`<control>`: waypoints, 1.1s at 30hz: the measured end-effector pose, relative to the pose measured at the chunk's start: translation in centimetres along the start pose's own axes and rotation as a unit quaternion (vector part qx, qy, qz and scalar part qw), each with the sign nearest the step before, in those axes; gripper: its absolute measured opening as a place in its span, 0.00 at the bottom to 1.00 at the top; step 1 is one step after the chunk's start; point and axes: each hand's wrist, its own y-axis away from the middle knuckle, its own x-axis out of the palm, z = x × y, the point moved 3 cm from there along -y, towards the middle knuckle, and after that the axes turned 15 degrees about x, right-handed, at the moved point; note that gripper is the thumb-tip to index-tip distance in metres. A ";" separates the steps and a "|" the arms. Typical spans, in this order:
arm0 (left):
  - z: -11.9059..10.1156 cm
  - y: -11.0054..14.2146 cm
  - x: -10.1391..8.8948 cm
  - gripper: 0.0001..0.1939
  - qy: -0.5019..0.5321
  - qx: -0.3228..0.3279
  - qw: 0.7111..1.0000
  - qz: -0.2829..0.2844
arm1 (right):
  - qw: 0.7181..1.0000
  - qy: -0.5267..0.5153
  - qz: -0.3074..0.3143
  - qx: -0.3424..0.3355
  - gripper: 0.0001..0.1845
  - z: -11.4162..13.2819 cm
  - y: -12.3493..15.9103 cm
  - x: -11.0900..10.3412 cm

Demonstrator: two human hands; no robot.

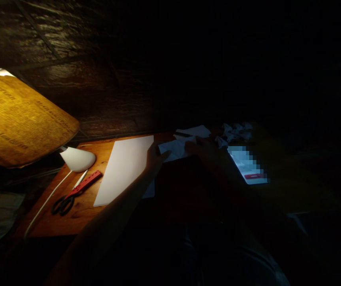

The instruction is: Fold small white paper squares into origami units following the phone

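A small folded sheet of white paper (174,149) is held up between my two hands above the dim wooden table. My left hand (155,155) grips its left end, with the thumb lying over the paper's lower edge. On the right end, my right hand (194,146) is closed with its fingers at the paper; shadow hides much of that hand. Below and left of my left hand lies a larger stack or sheet of white paper (125,169). Behind the folded piece rests another pale sheet (198,132) with a dark pen-like strip (182,134) on it.
A lamp with a printed yellow shade (24,119) and white base (79,159) stands left, its cord (47,202) running off the table (81,222). Scissors (64,203) lie with a red strip (83,184). Crumpled or folded papers (237,132) sit behind a lit screen (246,167).
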 end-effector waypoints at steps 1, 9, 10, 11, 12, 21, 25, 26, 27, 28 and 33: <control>-0.1 0.0 0.1 0.19 -0.018 0.009 1.000 0.015 | 1.000 -0.010 0.006 -0.008 0.13 -0.2 -0.2 -0.1; -0.1 0.2 0.7 0.18 -0.070 0.030 0.992 0.104 | 0.998 -0.047 0.003 -0.031 0.18 -0.9 -1.3 -0.3; 0.0 0.3 0.8 0.18 -0.079 0.033 0.988 0.125 | 0.998 -0.053 0.006 -0.030 0.19 -1.0 -1.3 -0.3; 0.0 0.4 1.0 0.17 -0.087 0.036 0.985 0.147 | 0.998 -0.057 0.003 -0.028 0.20 -1.1 -1.3 -0.2; -0.1 0.5 1.2 0.16 -0.094 0.038 0.981 0.166 | 0.998 -0.059 -0.002 -0.025 0.21 -1.1 -1.3 -0.3; 0.5 0.2 0.6 0.13 -0.062 -0.033 0.992 0.101 | 0.999 -0.040 0.026 -0.021 0.18 0.2 -0.1 -0.1; 1.0 0.1 0.3 0.15 -0.014 -0.061 0.997 0.048 | 0.998 0.019 0.062 -0.019 0.16 0.8 0.7 0.5; 0.9 0.1 0.4 0.15 0.000 -0.063 0.997 0.050 | 0.997 0.038 0.060 -0.019 0.16 1.0 1.0 0.5; 0.8 0.2 0.5 0.15 0.016 -0.066 0.996 0.054 | 0.997 0.055 0.048 -0.021 0.15 1.1 1.2 0.4; 0.7 0.2 0.6 0.14 0.033 -0.067 0.996 0.053 | 0.997 0.070 0.029 -0.025 0.16 1.3 1.4 0.3; 0.1 0.2 0.6 0.11 0.069 -0.075 0.994 0.027 | 0.995 0.094 0.019 -0.022 0.15 1.4 1.2 0.0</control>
